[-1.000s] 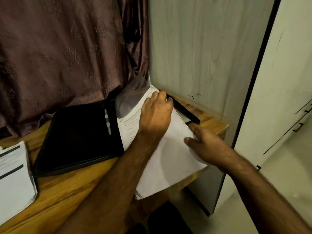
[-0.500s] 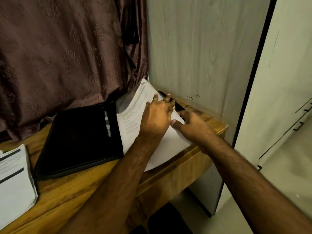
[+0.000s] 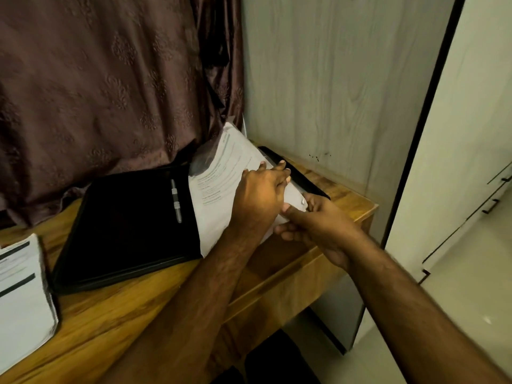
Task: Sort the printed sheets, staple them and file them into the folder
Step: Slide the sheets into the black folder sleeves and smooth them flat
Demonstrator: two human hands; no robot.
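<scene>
At the far left of your wooden table (image 3: 116, 314) lies a thick stack of white printed paper with black bars (image 3: 22, 297), its near corner reaching toward the table's front edge. Just beside it, to the right, your open black folder (image 3: 124, 225) lies flat, with a silver clip bar (image 3: 176, 200) running along its inner right side. Behind both hangs a brown patterned curtain (image 3: 97, 79).

On the folder's right half rest the white printed sheets with faint green and grey text lines (image 3: 221, 173). Their far corner tips up against the curtain and the grey wood-grain wall panel (image 3: 332, 79), and a translucent plastic sleeve (image 3: 202, 159) shows at their upper left edge.

Your left hand (image 3: 260, 198) lies palm down on the sheets, fingers fairly straight and pressed flat toward their right edge, holding the paper down rather than curling round it.

Your right hand (image 3: 318, 223) meets it at that same right edge. The thumb lies on top of the paper and the fingers curl beneath, so you are pinching the sheets there; the two hands touch.

Just beyond your fingertips the black right edge of the folder (image 3: 302, 178) runs along the table's back corner, close to the wall panel. Farther right stands a pale cabinet door with dark handles (image 3: 471, 162).
</scene>
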